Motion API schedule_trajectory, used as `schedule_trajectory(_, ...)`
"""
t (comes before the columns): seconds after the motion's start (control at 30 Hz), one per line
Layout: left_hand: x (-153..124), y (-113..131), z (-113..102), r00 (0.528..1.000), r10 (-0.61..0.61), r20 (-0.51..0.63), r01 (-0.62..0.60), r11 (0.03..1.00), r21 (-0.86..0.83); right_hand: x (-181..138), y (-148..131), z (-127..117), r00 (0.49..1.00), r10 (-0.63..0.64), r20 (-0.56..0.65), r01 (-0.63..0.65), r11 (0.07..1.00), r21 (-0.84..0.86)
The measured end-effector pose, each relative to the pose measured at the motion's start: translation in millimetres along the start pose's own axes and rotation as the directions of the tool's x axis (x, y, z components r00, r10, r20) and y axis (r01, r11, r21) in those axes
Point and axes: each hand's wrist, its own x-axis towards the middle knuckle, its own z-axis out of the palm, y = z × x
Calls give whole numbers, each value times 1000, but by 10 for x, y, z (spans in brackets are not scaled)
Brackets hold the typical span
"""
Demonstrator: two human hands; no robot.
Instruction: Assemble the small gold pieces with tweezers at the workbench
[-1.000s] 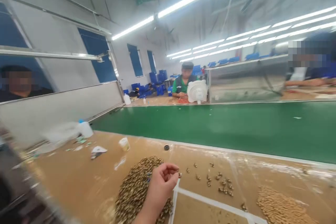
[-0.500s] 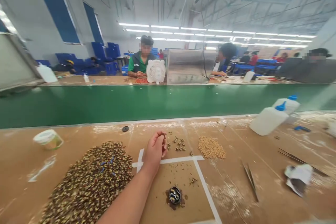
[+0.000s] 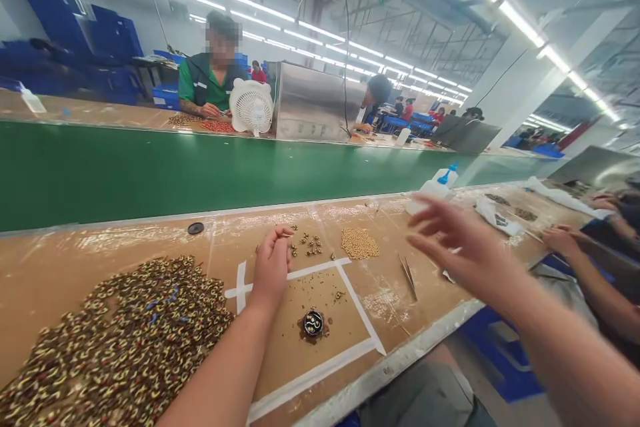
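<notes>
My left hand (image 3: pixel 273 256) rests on the brown worktable with its fingers curled together; what they hold, if anything, is hidden. Just right of it lie several small brass-coloured pieces (image 3: pixel 312 244). A large heap of small dark and yellow curved pieces (image 3: pixel 145 327) spreads to the left of my forearm. My right hand (image 3: pixel 457 243), blurred, is raised over the right of the table, fingers spread and apparently holding nothing. Between the arms, a small round dish of dark liquid (image 3: pixel 313 323) sits inside a white tape outline. Tweezers (image 3: pixel 407 277) lie near a pile of tan beads (image 3: pixel 359 243).
White bottles with blue caps (image 3: pixel 434 188) stand behind my right hand. A black round lid (image 3: pixel 195 228) lies at the table's back. Beyond runs a green belt (image 3: pixel 200 173), with a white fan (image 3: pixel 251 107) and a co-worker across it. Another person's hands (image 3: pixel 563 240) work at the right.
The view has swung to the right and tilted. My right hand has come into view over the table's right side. My left hand stays curled near the brass-coloured pieces.
</notes>
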Motion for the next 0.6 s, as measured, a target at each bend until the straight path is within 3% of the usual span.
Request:
schedule_trajectory(0.03, -4, 4, -1, 1000, 15, -17, -14, 1000, 16, -24, 95, 66, 996, 69, 48, -62, 988, -145)
schedule_trajectory(0.1, -12, 15, -1, 999, 33, -20, -32, 998, 45, -113, 378, 247, 952, 292, 90, -223, 864, -452)
schedule_trajectory(0.13, -17, 21, 0, 999, 33, -6, -33, 998, 52, -171, 538, 344, 915, 383, 126, -268, 813, -517)
schedule_trajectory(0.2, -26, 28, -1, 999, 23, 32, -26, 998, 65, -284, 823, 505, 906, 395, 151, -266, 810, -523)
schedule_trajectory(0.33, -30, 15, -6, 998, 7, 69, -15, 992, 124, -363, 1057, 621, 930, 346, 125, -305, 914, -267)
schedule_trajectory(0.47, -6, -3, -8, 998, -6, 67, 0, 996, 86, -296, 932, 622, 915, 372, 156, -372, 928, -27)
schedule_trajectory(0.53, -1, 9, -5, 998, -8, 56, 5, 998, 66, -282, 800, 635, 899, 389, 199, -429, 875, 224)
schedule_trajectory(0.6, -9, 33, 0, 999, -5, 54, 1, 998, 67, -294, 647, 655, 880, 399, 259, -475, 726, 497)
